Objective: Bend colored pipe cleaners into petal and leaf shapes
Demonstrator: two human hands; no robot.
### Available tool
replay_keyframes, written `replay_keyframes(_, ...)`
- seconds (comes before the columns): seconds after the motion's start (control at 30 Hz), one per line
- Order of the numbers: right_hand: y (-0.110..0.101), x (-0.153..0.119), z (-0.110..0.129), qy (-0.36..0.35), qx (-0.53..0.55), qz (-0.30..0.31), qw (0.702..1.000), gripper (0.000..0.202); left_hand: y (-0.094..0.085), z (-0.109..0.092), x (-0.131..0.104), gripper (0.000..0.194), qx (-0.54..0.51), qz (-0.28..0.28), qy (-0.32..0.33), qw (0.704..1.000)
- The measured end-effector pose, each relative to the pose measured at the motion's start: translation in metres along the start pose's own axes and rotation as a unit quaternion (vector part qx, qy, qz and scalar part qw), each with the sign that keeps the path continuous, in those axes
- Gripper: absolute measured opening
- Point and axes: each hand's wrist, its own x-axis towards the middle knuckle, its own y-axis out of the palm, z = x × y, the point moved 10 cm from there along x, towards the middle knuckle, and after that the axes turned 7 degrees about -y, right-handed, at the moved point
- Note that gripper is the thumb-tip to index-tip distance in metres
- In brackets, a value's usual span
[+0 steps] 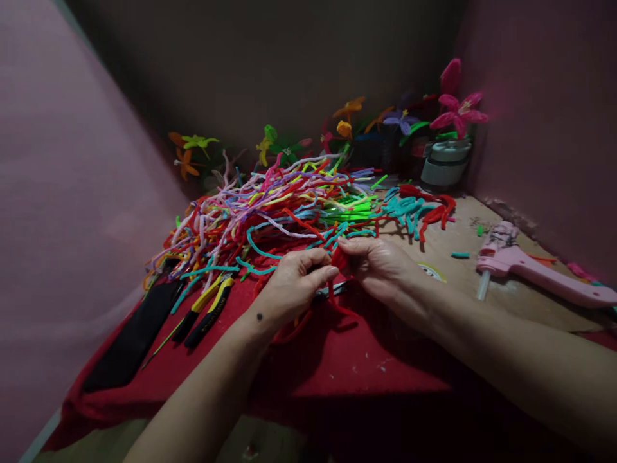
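My left hand (303, 278) and my right hand (380, 267) meet above the red cloth, thumbs and fingers pinched together. Between them is a red pipe cleaner (341, 260), bunched near my right fingertips, with a loose tail hanging down below. Both hands are closed on it; its exact shape is partly hidden by my fingers. Just beneath lies a metal tool that looks like scissors (332, 290), largely covered by the hands. Behind my fingers spreads a big heap of coloured pipe cleaners (270, 199).
Yellow-and-black pliers (209, 310) and a black flat object (132, 341) lie at left. A pink glue gun (540, 270) rests at right beside teal and red pipe cleaner pieces (409, 209). Pipe cleaner flowers (460, 112) stand along the back wall, some in a grey container (446, 164).
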Motion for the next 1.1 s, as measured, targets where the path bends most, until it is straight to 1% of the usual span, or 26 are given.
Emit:
replay_keyframes(0.03, 0.001, 0.001, 0.0, 0.003, 0.006, 0.007, 1.0, 0.016, 0.0, 0.002, 0.0, 0.018, -0.013, 0.004, -0.007, 1.0)
replay_keyframes(0.07, 0.004, 0.001, 0.002, -0.009, -0.001, 0.025, 1.0, 0.016, 0.0, 0.004, 0.001, 0.018, -0.024, 0.005, -0.015, 1.0)
replay_keyframes(0.17, 0.016, 0.0, 0.017, -0.069, -0.047, 0.097, 0.992, 0.021, -0.006, 0.012, 0.001, 0.02, -0.05, 0.004, -0.043, 0.998)
replay_keyframes(0.23, 0.02, -0.001, 0.02, -0.075, -0.058, 0.122, 0.988, 0.029, -0.009, 0.017, 0.001, 0.023, -0.07, 0.01, -0.06, 0.996)
replay_keyframes(0.3, 0.021, -0.002, 0.02, -0.073, -0.073, 0.133, 0.986, 0.033, -0.011, 0.018, 0.001, 0.025, -0.087, 0.012, -0.068, 0.994)
replay_keyframes(0.37, 0.02, -0.002, 0.023, -0.094, -0.105, 0.131, 0.981, 0.028, -0.011, 0.016, 0.0, 0.026, -0.09, 0.011, -0.071, 0.993)
replay_keyframes(0.47, 0.016, -0.002, 0.026, -0.123, -0.136, 0.11, 0.977, 0.019, -0.009, 0.015, -0.003, 0.024, -0.084, 0.004, -0.089, 0.992)
replay_keyframes(0.57, 0.011, -0.001, 0.022, -0.105, -0.108, 0.084, 0.985, 0.014, -0.006, 0.018, -0.006, 0.019, -0.102, 0.0, -0.118, 0.988)
replay_keyframes(0.7, 0.011, -0.002, 0.022, -0.098, -0.068, 0.065, 0.991, 0.01, 0.003, 0.023, -0.007, 0.02, -0.163, 0.038, -0.141, 0.976)
replay_keyframes(0.77, 0.011, -0.003, 0.023, -0.102, -0.063, 0.063, 0.991, 0.01, 0.005, 0.026, -0.006, 0.02, -0.177, 0.058, -0.138, 0.973)
replay_keyframes(0.93, 0.009, -0.001, 0.022, -0.099, -0.065, 0.064, 0.991, 0.009, 0.003, 0.026, -0.002, 0.016, -0.188, 0.087, -0.107, 0.972)
replay_keyframes(1.1, 0.006, 0.0, 0.022, -0.09, -0.085, 0.053, 0.991, 0.014, 0.001, 0.028, -0.003, 0.015, -0.186, 0.088, -0.108, 0.973)
